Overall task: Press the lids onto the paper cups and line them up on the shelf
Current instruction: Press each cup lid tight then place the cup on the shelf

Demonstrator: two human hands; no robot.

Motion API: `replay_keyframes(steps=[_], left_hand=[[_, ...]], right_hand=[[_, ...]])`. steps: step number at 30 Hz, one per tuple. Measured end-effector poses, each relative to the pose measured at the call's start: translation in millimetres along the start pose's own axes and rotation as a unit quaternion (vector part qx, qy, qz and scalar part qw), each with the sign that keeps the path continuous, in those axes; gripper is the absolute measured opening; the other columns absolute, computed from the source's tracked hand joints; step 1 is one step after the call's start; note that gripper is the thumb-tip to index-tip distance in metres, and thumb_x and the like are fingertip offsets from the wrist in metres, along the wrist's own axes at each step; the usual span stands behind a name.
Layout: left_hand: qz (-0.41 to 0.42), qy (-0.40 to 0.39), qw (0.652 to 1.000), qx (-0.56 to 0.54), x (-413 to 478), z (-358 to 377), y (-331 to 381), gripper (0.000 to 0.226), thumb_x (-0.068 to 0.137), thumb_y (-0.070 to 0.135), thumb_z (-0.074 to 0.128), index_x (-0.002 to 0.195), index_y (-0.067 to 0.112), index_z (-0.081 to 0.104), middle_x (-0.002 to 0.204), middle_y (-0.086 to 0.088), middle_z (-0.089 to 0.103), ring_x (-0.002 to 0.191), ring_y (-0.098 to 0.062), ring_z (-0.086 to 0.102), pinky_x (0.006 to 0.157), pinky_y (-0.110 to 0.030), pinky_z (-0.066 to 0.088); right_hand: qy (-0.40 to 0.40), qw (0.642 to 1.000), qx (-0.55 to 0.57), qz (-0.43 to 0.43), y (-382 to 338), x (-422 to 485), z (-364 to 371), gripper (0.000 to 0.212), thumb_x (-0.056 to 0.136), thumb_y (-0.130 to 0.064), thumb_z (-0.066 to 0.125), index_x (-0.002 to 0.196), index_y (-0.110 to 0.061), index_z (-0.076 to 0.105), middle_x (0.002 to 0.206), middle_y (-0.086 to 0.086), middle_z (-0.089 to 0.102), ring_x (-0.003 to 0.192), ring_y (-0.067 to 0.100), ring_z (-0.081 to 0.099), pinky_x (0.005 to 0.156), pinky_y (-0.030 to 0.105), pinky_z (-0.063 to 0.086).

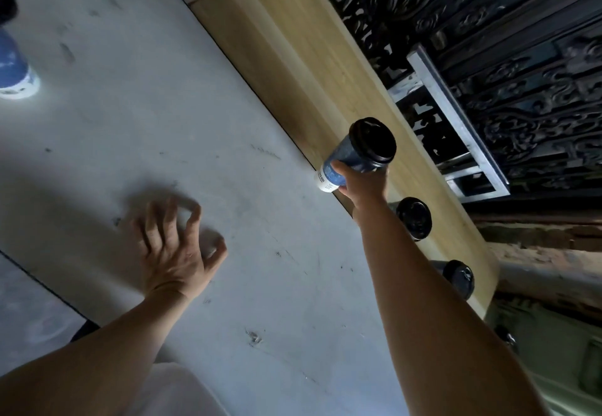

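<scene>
Cup (353,155) (lidded) — in right hand (365,184)

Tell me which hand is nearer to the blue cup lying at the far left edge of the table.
Left. The left hand rests on the table, clearly apart from that blue cup. The right hand is farther off, holding a lidded cup by the wooden shelf.

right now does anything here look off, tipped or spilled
No spill or damage shows. One blue cup lies on its side at the grey table's far left, away from the lidded cups on the wooden shelf. The right hand holds a lidded cup tilted.
</scene>
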State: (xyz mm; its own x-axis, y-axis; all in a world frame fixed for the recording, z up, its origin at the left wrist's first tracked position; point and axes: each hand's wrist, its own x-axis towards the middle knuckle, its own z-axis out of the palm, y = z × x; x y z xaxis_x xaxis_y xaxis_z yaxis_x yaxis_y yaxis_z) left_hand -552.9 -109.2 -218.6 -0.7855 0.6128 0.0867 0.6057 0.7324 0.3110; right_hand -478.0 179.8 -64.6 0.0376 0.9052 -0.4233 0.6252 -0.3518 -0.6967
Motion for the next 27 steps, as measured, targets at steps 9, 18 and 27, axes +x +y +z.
replay_keyframes(steps=[9, 18, 27], left_hand=[[0.001, -0.003, 1.0, 0.007, 3, -2, 3, 0.071, 0.081, 0.055, 0.056, 0.139, 0.013, 0.055, 0.149, -0.025, 0.041, 0.14, -0.052, 0.032, 0.12, -0.066, 0.017], [-0.005, -0.006, 1.0, 0.015, 4, -5, 5, 0.07, 0.08, 0.054, 0.057, 0.137, 0.013, 0.057, 0.147, -0.024, 0.043, 0.14, -0.051, 0.034, 0.121, -0.064, 0.015], [-0.004, -0.003, 1.0, 0.024, 1, 4, 1, 0.072, 0.08, 0.057, 0.055, 0.139, 0.016, 0.054, 0.149, -0.021, 0.041, 0.144, -0.048, 0.029, 0.122, -0.063, 0.014]], right_hand=[[0.024, 0.99, 0.136, 0.03, 2, 19, 34, 0.063, 0.054, -0.013, 0.092, 0.109, -0.024, 0.063, 0.095, -0.007, 0.069, 0.081, 0.01, 0.072, 0.09, 0.044, 0.059], [-0.012, 0.995, 0.098, 0.032, 6, 23, 46, 0.066, 0.059, -0.01, 0.092, 0.112, -0.029, 0.057, 0.095, -0.011, 0.065, 0.079, 0.005, 0.07, 0.089, 0.046, 0.06], [-0.044, 0.992, 0.109, 0.037, 2, 16, 42, 0.082, 0.073, 0.0, 0.082, 0.14, -0.028, 0.044, 0.136, -0.002, 0.053, 0.115, 0.02, 0.057, 0.085, 0.04, 0.061]])
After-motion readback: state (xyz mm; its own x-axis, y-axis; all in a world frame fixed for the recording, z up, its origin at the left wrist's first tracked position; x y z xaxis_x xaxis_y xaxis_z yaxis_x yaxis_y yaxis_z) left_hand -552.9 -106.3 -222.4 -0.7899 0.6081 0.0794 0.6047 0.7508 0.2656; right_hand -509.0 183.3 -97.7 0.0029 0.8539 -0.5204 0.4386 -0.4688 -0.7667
